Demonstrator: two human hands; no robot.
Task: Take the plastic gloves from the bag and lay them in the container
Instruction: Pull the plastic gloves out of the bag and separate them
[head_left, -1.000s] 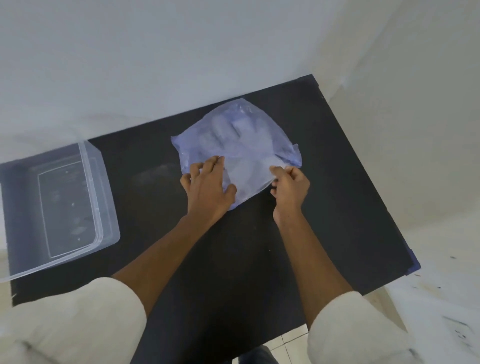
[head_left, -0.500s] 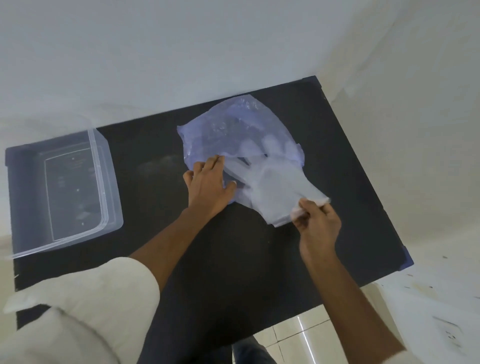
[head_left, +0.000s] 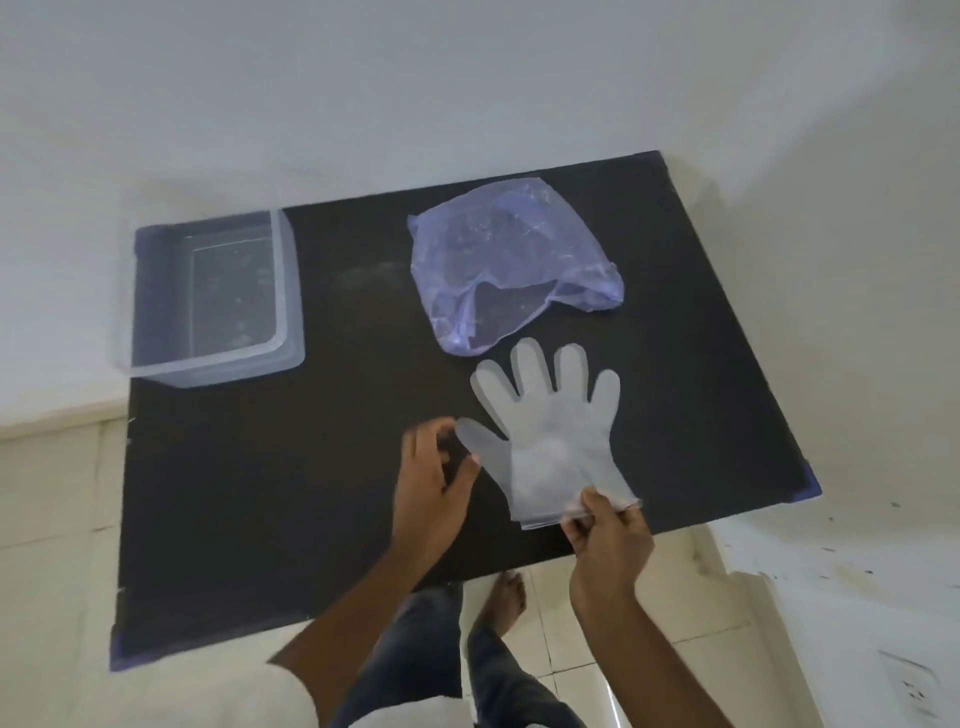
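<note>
The table (head_left: 270, 467) is matte black, with blue showing at its near corners. On it, the bag (head_left: 509, 260) is translucent pale violet-blue, the plastic gloves (head_left: 550, 436) a milky, frosted white, and the container (head_left: 208, 291) clear and colourless. Beyond the table, the wall (head_left: 363, 78) is plain white; below it, cream floor tiles (head_left: 52, 519).

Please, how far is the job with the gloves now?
Done: the plastic gloves are out of the purple bag, which lies slack on the black table. In hand: the right hand pinches the cuff; the left hand is open beside the thumb. Left: laying them in the clear container, which looks empty.
</note>
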